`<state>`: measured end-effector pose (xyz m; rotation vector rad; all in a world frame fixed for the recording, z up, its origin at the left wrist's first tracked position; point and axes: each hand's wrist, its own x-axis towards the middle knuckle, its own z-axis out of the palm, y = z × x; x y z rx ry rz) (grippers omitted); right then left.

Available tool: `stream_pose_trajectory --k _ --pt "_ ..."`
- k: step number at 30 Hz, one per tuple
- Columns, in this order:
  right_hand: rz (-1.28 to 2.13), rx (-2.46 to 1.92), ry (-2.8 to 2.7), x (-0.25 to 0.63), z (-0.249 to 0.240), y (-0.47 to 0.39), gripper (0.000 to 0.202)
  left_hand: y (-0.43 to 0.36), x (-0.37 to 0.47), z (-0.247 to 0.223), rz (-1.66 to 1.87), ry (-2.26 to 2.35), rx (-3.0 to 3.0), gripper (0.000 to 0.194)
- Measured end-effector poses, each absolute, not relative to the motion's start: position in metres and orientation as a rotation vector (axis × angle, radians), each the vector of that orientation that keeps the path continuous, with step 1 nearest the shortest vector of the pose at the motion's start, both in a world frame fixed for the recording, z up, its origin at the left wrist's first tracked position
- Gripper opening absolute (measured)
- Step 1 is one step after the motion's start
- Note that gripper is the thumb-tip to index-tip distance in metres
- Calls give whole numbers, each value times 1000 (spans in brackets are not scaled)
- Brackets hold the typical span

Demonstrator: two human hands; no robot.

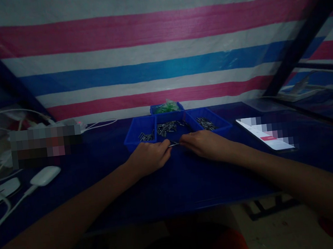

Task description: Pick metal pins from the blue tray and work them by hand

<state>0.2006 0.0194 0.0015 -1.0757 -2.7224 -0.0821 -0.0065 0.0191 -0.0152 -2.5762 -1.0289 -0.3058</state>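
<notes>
My left hand (152, 156) and my right hand (205, 143) meet near the middle of the table, fingers pinched. Between the fingertips runs a thin shiny metal rod (174, 144), one end in each hand; its exact kind is too small to tell. Just beyond lies a pile of short metal pieces (167, 128), some apparently bent at one end. A blue bin (130, 135) behind my left hand holds several similar pieces. Another blue bin (222, 124), beyond my right hand, contains more of them. Farther back, a smaller blue bin (152, 110) holds green items in clear plastic.
On the right of the blue table (173, 187) lies a lit phone (271, 139). White cables and a white charger (45, 176) occupy the left side. A striped plastic sheet (156, 26) hangs behind, between dark blue metal posts (300, 35).
</notes>
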Motion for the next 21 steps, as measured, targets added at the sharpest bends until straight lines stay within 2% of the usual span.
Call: stream_pose_trajectory --k 21 --pt "-53 -1128 -2706 201 4 17 21 18 -6 -15 -280 -1026 -2560 27"
